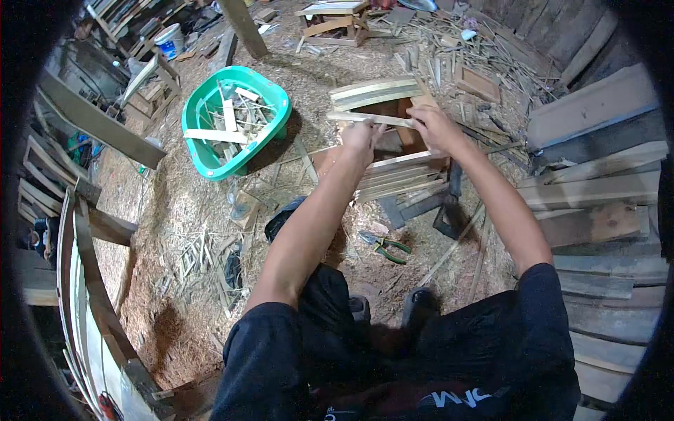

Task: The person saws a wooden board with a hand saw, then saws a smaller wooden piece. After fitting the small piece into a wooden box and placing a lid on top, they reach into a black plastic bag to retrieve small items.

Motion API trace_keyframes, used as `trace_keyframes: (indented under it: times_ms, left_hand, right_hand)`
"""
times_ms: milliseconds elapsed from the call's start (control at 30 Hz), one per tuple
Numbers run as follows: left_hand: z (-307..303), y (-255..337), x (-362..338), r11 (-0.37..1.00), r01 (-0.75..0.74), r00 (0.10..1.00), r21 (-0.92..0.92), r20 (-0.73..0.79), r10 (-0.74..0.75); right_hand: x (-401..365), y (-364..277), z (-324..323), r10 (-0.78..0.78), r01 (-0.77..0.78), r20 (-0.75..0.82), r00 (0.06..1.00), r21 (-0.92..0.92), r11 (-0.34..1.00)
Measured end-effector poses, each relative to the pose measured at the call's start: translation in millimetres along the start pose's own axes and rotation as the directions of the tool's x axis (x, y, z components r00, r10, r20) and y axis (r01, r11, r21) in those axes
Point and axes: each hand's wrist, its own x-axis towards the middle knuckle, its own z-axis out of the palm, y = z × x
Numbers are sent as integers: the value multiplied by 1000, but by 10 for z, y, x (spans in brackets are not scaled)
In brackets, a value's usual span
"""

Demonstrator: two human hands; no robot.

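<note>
A wooden slat (pixel 375 119) lies across the opening of a slatted wooden box (pixel 400 172) in front of me. My left hand (pixel 361 137) is closed around the near side of this slat, toward its left half. At its right end, my right hand (pixel 432 128) has its fingers closed on the slat, beside the box's upper right corner. Several pale slats (pixel 375 91) cover the far part of the box, and more slats line its near side. Between them the box's dark inside shows. On the ground nearer to me lie pliers (pixel 385 245) with green and black handles.
A green basin (pixel 200 158) holding wood offcuts stands left of the box. Stacked boards (pixel 604 231) run along the right side, and a wooden post (pixel 242 28) rises behind. Loose sticks (pixel 460 59) and shavings litter the ground. A hammer-like dark tool (pixel 449 214) lies right of the pliers.
</note>
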Motion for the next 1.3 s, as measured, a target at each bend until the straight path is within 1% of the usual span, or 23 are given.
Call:
trace_keyframes:
  times_ms: [33,67,100,167,200,267,300,333,367,400,433,467,500,600,667,700,800,867,967,1000,1100,1133,1300]
  left_hand:
    - [-58,-56,25,1000,-3,1000,-1,-15,3]
    - [-141,-104,122,999,30,1000,-30,-1,-30]
    - [-119,-13,22,999,41,999,-17,-14,-41]
    - [-229,-116,267,998,-23,1000,-50,-2,23]
    - [-196,-91,331,1000,-25,999,-18,32,26]
    - [-267,-104,394,999,-8,997,44,81,5]
    - [-177,69,169,989,79,996,127,30,-84]
    - [-180,150,77,965,86,996,248,-10,-87]
    - [-210,239,58,926,91,996,366,-48,-79]
    - [-483,261,297,731,3,998,682,-46,39]
    - [-740,290,565,424,-67,989,903,3,150]
    - [-714,461,389,390,-78,977,917,-7,211]
    - [-711,600,174,361,-76,963,930,-26,270]
    - [-1116,550,489,446,-162,909,881,-42,414]
    - [-1184,495,634,438,-165,895,884,-52,442]
    - [-1149,487,659,433,-171,889,885,-52,456]
    - [-1031,387,713,312,-248,874,917,73,480]
    - [-941,314,731,289,-272,864,918,100,494]
    - [-849,233,775,243,-259,839,935,93,536]
    - [-849,227,756,221,-259,829,940,99,550]
    - [-842,253,725,231,-283,826,931,114,552]
    - [-836,274,700,242,-268,837,932,101,538]
    - [-828,264,665,241,-241,838,940,76,541]
  right_hand:
    - [45,45,30,30,-39,121,992,73,997]
    - [30,77,66,-4,-15,140,990,138,990]
    - [-30,-15,126,7,-28,123,992,170,985]
    - [-98,-210,90,36,-46,54,998,210,977]
    - [-68,-297,-69,-100,86,101,990,128,988]
    - [-49,-206,-73,-90,91,-36,995,45,995]
    - [-17,-123,-54,-88,89,-104,991,6,996]
    - [59,48,-58,-94,95,-50,994,35,995]
    - [44,119,-72,-116,121,-62,991,85,989]
    - [44,177,-89,-137,147,-80,987,134,980]
    - [62,239,-110,-157,174,-102,982,182,968]
    - [62,277,-133,-60,57,11,998,165,985]
    - [61,322,-99,-66,63,16,998,156,986]
    - [127,412,-5,-69,63,38,997,144,988]
    - [159,430,74,-29,20,50,998,157,987]
    - [175,460,128,-15,11,23,1000,180,984]
    - [149,525,206,33,-24,-34,999,221,975]
    - [147,425,152,63,-50,-54,997,218,975]
    - [85,318,145,85,-62,-281,956,91,994]
    - [50,315,147,76,-91,-323,943,-30,995]
    - [-72,348,136,327,-351,-402,855,15,936]
    - [-96,439,156,442,-417,-332,833,147,897]
    - [-94,589,278,445,-366,-418,792,257,894]
